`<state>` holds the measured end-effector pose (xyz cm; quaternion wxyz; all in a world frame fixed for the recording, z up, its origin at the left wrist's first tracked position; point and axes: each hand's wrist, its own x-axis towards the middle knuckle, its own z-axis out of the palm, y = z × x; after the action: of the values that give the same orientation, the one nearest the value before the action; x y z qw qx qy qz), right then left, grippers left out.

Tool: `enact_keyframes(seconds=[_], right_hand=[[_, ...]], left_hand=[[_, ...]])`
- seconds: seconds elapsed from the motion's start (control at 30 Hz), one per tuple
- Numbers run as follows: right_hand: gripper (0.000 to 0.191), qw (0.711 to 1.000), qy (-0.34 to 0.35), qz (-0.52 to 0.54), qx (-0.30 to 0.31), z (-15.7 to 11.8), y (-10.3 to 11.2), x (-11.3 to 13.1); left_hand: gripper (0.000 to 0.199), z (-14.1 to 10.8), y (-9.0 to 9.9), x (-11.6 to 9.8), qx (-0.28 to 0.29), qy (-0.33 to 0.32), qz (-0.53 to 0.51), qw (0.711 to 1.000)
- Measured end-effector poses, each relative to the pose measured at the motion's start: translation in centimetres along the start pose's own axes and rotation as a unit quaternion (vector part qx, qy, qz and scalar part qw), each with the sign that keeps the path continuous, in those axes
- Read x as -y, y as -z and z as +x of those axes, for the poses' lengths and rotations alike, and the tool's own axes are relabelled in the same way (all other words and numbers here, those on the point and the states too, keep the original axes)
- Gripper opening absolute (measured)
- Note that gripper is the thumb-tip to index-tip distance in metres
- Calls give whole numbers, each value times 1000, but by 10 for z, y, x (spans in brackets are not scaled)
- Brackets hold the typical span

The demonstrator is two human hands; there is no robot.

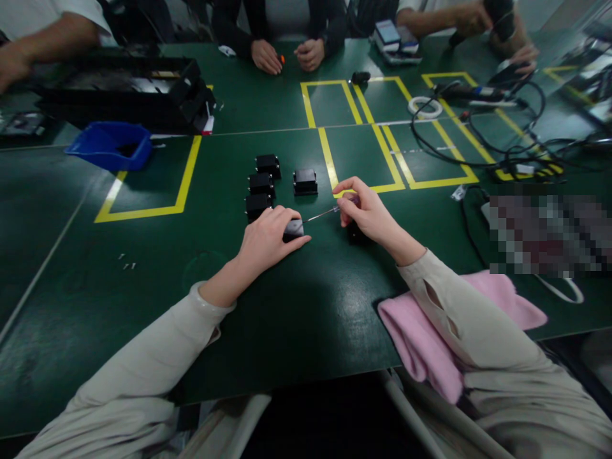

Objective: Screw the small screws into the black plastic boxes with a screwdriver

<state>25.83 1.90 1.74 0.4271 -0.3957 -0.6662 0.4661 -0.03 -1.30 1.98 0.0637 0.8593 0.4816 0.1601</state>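
Observation:
My left hand (273, 236) is closed around a small black box-shaped part with a grey face (294, 227), holding it on the table. In my right hand (361, 207) is a thin screwdriver (321, 216), its handle pinched between the fingers and its shaft pointing left. The tip meets or nearly meets the grey face; I cannot tell which. Several similar black blocks (261, 183) stand in a column just beyond my left hand. Another black block (305, 181) sits to their right. Below my right hand lies a dark object (356, 234), partly hidden.
A blue bin (112, 145) and black trays (129, 95) stand at the left. Several small screws (127, 265) lie near the left. Cables (507, 153) and a tape ring (425, 108) are at the right, a pink cloth (430, 338) under my right forearm. Co-workers' hands (310, 55) rest across the table.

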Motion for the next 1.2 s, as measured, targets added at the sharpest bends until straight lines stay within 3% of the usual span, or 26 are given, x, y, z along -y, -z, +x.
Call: enact_keyframes(seconds=[0.3, 0.43, 0.77, 0.93, 1.2], right_hand=[[20, 1000, -10, 10, 10, 1, -1, 0], [12, 1000, 3, -3, 1, 0, 0, 1], [25, 1000, -9, 9, 10, 2, -1, -2], [12, 1000, 8, -8, 9, 0, 0, 0], [10, 1000, 9, -4, 9, 0, 0, 2]], left_hand=[[34, 1, 0, 0, 4, 2, -3, 1000], [35, 0, 0, 0, 6, 2, -2, 1000], [33, 0, -1, 0, -1, 2, -2, 1000], [35, 0, 0, 0, 2, 1, -3, 1000], [35, 0, 0, 1, 7, 2, -3, 1000]])
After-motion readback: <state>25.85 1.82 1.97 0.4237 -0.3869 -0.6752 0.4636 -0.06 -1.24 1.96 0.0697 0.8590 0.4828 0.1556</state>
